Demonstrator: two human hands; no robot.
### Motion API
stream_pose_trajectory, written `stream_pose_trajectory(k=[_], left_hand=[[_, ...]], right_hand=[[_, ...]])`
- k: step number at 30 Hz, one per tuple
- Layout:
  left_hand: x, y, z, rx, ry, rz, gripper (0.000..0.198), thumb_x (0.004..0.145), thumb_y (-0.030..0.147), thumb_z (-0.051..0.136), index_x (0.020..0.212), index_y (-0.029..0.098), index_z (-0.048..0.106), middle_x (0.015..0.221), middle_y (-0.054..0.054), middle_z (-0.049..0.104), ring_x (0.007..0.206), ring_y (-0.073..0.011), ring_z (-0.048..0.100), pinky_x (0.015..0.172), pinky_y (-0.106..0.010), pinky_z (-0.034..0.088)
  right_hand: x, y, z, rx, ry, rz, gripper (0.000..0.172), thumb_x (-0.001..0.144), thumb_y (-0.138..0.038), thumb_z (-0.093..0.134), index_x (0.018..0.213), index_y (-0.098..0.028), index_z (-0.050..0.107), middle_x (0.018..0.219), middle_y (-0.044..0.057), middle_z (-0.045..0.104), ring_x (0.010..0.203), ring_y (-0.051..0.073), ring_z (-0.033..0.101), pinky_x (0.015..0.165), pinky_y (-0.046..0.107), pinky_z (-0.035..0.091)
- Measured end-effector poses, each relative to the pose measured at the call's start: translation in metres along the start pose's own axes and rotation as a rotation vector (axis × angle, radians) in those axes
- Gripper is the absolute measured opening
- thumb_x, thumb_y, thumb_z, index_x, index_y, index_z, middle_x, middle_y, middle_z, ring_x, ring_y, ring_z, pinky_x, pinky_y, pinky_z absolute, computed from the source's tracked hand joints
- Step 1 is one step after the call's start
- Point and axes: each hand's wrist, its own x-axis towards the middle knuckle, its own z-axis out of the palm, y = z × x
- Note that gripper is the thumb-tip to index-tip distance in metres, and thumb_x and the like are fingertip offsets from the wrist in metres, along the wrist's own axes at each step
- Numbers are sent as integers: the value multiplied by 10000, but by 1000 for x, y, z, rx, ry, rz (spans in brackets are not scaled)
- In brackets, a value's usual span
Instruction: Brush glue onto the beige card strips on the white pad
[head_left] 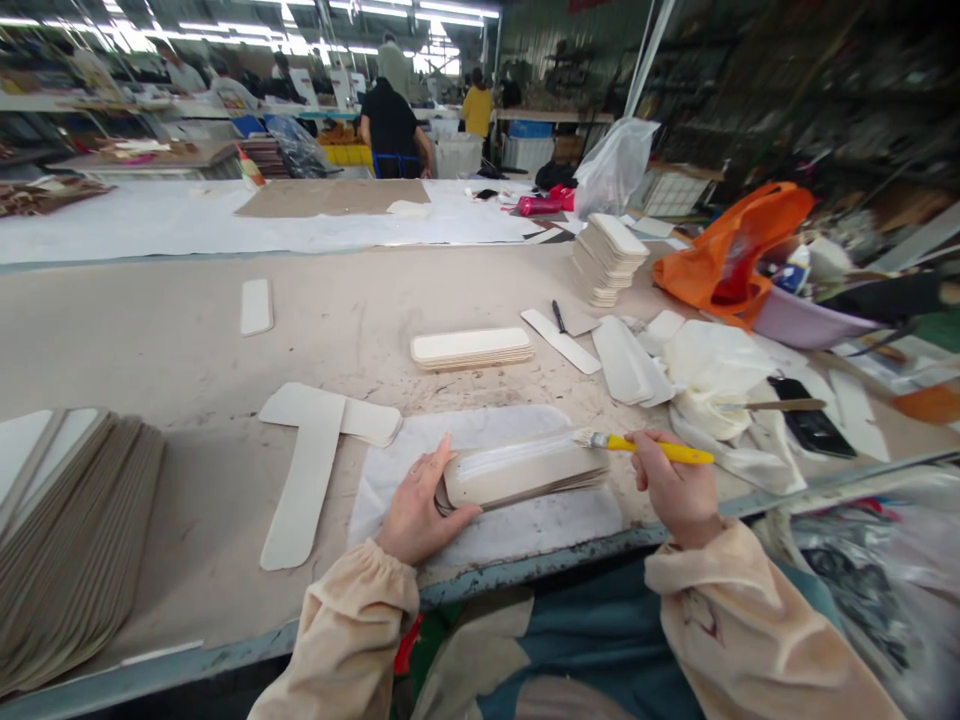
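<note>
A stack of long, round-cornered grey-beige boards (pixel 525 478) lies on a white sheet (pixel 517 540) near the table's front edge. White streaks of a wet-looking coating run along its top board. My left hand (pixel 421 510) grips the stack's left end, thumb on the near side and fingers on the far side. In my right hand (pixel 679 492) is a flat paintbrush (pixel 656 448) with a yellow handle, its bristles touching the top board near the right end. Left of the sheet, white strips (pixel 304 490) lie crossed over each other.
A large stack of boards (pixel 82 540) stands at the left. Beyond my hands are a low pile of cream pieces (pixel 472 346) and a taller one (pixel 609 258). To the right lie a white plastic bag (pixel 716 370), a phone (pixel 814 415) and an orange bag (pixel 720 250).
</note>
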Motion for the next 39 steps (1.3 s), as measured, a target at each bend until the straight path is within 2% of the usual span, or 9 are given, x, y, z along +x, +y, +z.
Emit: stream_pose_trajectory(k=[2,4,9,13,16,20,25,33,39], left_hand=[[0,0,0,-7,0,5,989,752,415,705,1509,212,102,1297,-109,571,1209,-301,514,1047,-489,394],[0,0,0,-10,-4,4,997,747,426,707,1510,212,101,1302,-108,567,1211,-296,512,1049,-482,395],[-1,0,0,-10,-14,-18,1022,729,431,723,1511,206,105,1312,-117,562,1243,-305,487,1055,-492,389],[-1,0,0,-29,-19,-25,1051,711,440,740,1510,204,99,1310,-131,557,1208,-308,511,1031,-490,409],[-1,1,0,-39,-17,-19,1046,710,434,745,1508,211,106,1302,-126,563,1194,-305,519,1023,-486,416],[-1,2,-1,-8,-7,-13,1031,712,422,747,1507,225,121,1297,-108,579,1215,-304,513,1058,-497,387],[-1,2,-1,30,-18,-8,985,733,410,729,1504,216,148,1316,-109,573,1250,-301,502,1097,-500,358],[-1,0,-1,79,2,30,918,765,438,698,1491,208,187,1294,-119,593,1208,-297,547,1088,-509,378],[-1,-1,-1,120,1,23,885,769,441,688,1482,206,220,1293,-110,598,1213,-297,548,1086,-490,392]], right_hand=[[-6,-8,4,-24,31,-7,271,876,-441,545,867,-182,625,475,-45,480,423,113,454,429,234,351],[-16,-19,14,103,2,-8,258,880,-434,548,876,-185,614,465,-50,460,430,114,444,441,238,354],[-46,-46,61,543,-310,128,267,903,-451,521,890,-187,561,451,-72,402,403,94,388,416,223,320],[-62,-57,92,524,-460,161,309,901,-482,506,865,-178,551,454,-70,412,410,88,381,424,220,308],[-66,-58,98,441,-505,149,329,896,-497,498,847,-177,556,455,-67,418,413,88,377,428,219,313],[-62,-52,86,355,-492,128,332,897,-502,503,854,-178,562,487,-60,433,426,86,396,428,215,328],[-48,-41,58,271,-418,120,334,889,-509,517,859,-180,562,489,-58,437,426,89,404,419,218,336],[-20,-19,10,113,-278,104,337,889,-507,507,857,-178,575,474,-61,429,419,87,412,435,221,341],[-9,-10,-10,23,-175,118,327,868,-502,500,858,-186,587,471,-61,430,406,92,422,426,225,336]])
